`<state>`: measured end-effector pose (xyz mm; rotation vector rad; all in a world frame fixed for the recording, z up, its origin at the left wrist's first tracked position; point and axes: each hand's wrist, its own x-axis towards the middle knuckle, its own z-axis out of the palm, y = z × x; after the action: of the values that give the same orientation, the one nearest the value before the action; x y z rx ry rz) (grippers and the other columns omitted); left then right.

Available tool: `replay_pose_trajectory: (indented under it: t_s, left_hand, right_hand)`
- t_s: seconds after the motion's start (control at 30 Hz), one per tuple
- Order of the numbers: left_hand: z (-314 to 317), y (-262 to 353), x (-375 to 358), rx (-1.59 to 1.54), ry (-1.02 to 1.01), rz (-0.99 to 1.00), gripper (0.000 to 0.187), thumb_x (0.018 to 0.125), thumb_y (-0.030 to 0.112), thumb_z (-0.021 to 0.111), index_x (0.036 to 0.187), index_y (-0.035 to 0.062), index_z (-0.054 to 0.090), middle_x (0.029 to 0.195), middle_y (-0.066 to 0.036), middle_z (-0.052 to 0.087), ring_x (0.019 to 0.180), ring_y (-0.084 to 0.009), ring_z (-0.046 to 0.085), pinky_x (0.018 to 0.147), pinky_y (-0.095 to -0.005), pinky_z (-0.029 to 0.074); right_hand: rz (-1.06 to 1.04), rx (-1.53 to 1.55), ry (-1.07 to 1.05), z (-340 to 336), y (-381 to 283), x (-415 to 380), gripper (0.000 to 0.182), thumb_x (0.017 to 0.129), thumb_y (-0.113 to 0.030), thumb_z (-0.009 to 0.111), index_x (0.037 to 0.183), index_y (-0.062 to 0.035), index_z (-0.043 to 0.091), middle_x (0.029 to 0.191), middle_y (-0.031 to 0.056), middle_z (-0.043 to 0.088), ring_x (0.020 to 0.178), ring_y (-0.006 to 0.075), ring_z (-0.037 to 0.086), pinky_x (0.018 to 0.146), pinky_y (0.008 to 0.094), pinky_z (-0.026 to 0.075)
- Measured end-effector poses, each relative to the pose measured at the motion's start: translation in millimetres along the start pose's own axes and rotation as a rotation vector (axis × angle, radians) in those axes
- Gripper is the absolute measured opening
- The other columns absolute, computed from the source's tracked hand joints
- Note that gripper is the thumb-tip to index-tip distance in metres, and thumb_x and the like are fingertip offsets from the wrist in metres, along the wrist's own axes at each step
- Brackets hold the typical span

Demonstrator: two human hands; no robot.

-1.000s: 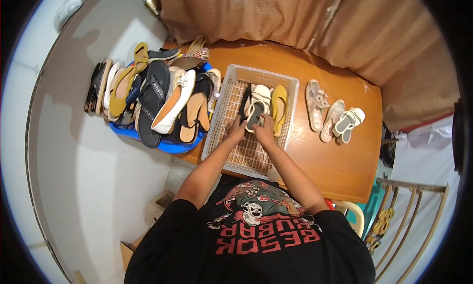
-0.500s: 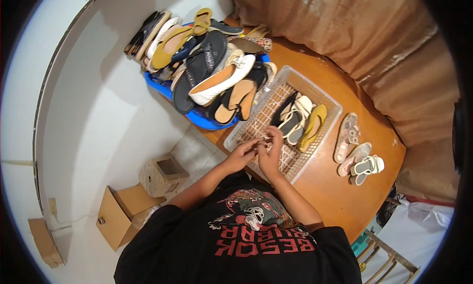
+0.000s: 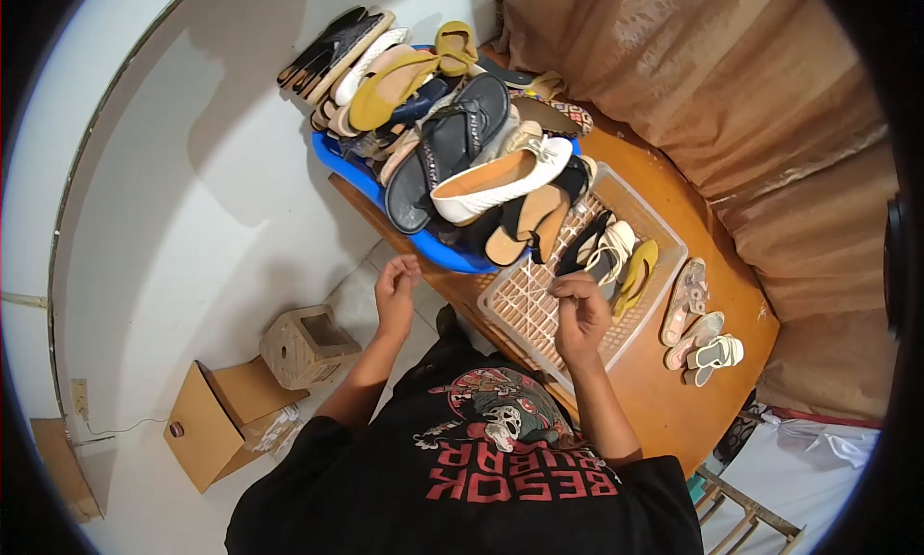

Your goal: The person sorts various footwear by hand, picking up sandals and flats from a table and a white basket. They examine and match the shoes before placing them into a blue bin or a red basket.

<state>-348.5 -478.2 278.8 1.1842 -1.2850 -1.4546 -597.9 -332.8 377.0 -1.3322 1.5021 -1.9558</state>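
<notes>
My left hand [image 3: 397, 283] is raised in the air left of the crate, below the blue basin [image 3: 339, 170]. Its fingers are loosely bent and a little blurred, with nothing visible in them. Over the lower part of the plastic crate [image 3: 525, 335] hangs my right hand [image 3: 583, 316], loosely curled, open and with no object showing. Inside the crate lie a white-strapped sandal [image 3: 616, 242], a dark shoe [image 3: 580, 247] and a yellow shoe [image 3: 636, 278]. The basin is heaped with footwear, including a white flat shoe [image 3: 500, 181] and a black flip-flop [image 3: 448, 146].
On the wooden table [image 3: 654, 401], right of the crate, are pinkish sandals [image 3: 685, 300] and white-strapped sandals [image 3: 714, 355]. A brown curtain [image 3: 693, 83] hangs behind. Cardboard boxes [image 3: 226, 415] stand on the floor at the left, near a cardboard house shape [image 3: 308, 348].
My hands were close together over the crate and have moved apart, the left one out to the left and the right one to the right. The view has shifted slightly.
</notes>
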Motion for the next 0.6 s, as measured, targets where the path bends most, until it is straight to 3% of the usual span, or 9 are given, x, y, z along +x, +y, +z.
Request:
replay_pose_trajectory:
  t_s: [0.03,0.1,0.13,0.2,0.3,0.33,0.43,0.53,0.6]
  left_hand:
    - [-3,11,15,-0.009,0.001,0.002,0.025,0.095,0.003,0.048,0.117,0.0048,0.060,0.105,-0.004,0.063,0.097,-0.0140,0.059,0.085,-0.0290,0.047]
    - [-10,34,47,0.294,0.082,0.339,0.024,0.092,-0.001,0.051,0.113,0.0037,0.061,0.106,-0.005,0.059,0.096,-0.0135,0.055,0.082,-0.0284,0.047]
    - [-11,50,59,0.291,0.073,0.343,0.024,0.092,-0.001,0.051,0.113,0.0037,0.061,0.106,-0.005,0.059,0.096,-0.0135,0.055,0.082,-0.0284,0.047]
    - [-12,76,84,0.350,0.026,0.514,0.025,0.090,0.000,0.056,0.115,0.0026,0.060,0.109,-0.008,0.057,0.097,-0.0168,0.054,0.083,-0.0302,0.047]
    - [-18,81,127,0.526,-0.117,0.494,0.029,0.087,0.002,0.061,0.116,0.0026,0.059,0.109,-0.011,0.056,0.092,-0.0200,0.053,0.082,-0.0320,0.047]
    - [-18,80,136,0.488,-0.152,0.414,0.035,0.084,0.004,0.065,0.118,0.0032,0.058,0.108,-0.012,0.056,0.087,-0.0216,0.053,0.080,-0.0326,0.048]
    - [-21,79,152,0.522,-0.205,0.343,0.039,0.086,0.005,0.066,0.123,0.0041,0.057,0.109,-0.009,0.057,0.081,-0.0160,0.052,0.076,-0.0286,0.047]
    - [-23,75,152,0.545,-0.206,0.342,0.044,0.086,0.003,0.067,0.128,0.0020,0.053,0.106,-0.008,0.058,0.080,-0.0136,0.053,0.074,-0.0288,0.048]
    - [-26,60,157,0.512,-0.269,0.261,0.046,0.087,0.001,0.066,0.130,0.0006,0.051,0.106,-0.009,0.058,0.085,-0.0128,0.054,0.075,-0.0295,0.049]
  right_hand:
    - [0.039,-0.015,-0.081,15,-7,3,0.016,0.084,0.011,0.050,0.092,0.0012,0.060,0.087,0.0122,0.063,0.081,0.0207,0.058,0.078,0.0300,0.047]
    - [0.120,-0.063,-0.297,49,-2,2,0.026,0.085,0.008,0.055,0.110,0.0012,0.056,0.097,0.0125,0.063,0.084,0.0187,0.059,0.078,0.0307,0.048]
    - [0.118,-0.068,-0.288,72,-1,-1,0.026,0.085,0.008,0.055,0.110,0.0012,0.056,0.097,0.0125,0.063,0.084,0.0187,0.059,0.078,0.0307,0.048]
    - [0.593,0.239,-0.312,118,3,-8,0.051,0.086,0.004,0.060,0.133,-0.0008,0.041,0.118,0.0156,0.059,0.086,0.0168,0.058,0.078,0.0304,0.048]
    - [0.725,0.169,-0.341,153,39,-11,0.069,0.086,0.000,0.062,0.144,-0.0035,0.025,0.135,0.0187,0.049,0.084,0.0158,0.056,0.077,0.0292,0.048]
    - [0.687,0.131,-0.335,161,40,-3,0.069,0.087,-0.004,0.064,0.145,-0.0035,0.027,0.142,0.0209,0.042,0.083,0.0161,0.056,0.076,0.0290,0.049]
    - [0.659,-0.044,-0.334,179,32,12,0.072,0.086,-0.006,0.066,0.146,-0.0047,0.026,0.141,0.0202,0.041,0.083,0.0164,0.056,0.076,0.0298,0.049]
    - [0.814,0.045,-0.355,191,44,18,0.070,0.085,-0.007,0.069,0.144,-0.0058,0.032,0.138,0.0175,0.041,0.086,0.0173,0.055,0.078,0.0308,0.048]
    - [0.728,0.056,-0.345,201,80,5,0.067,0.084,-0.007,0.069,0.142,-0.0062,0.035,0.135,0.0164,0.041,0.090,0.0180,0.055,0.079,0.0308,0.048]
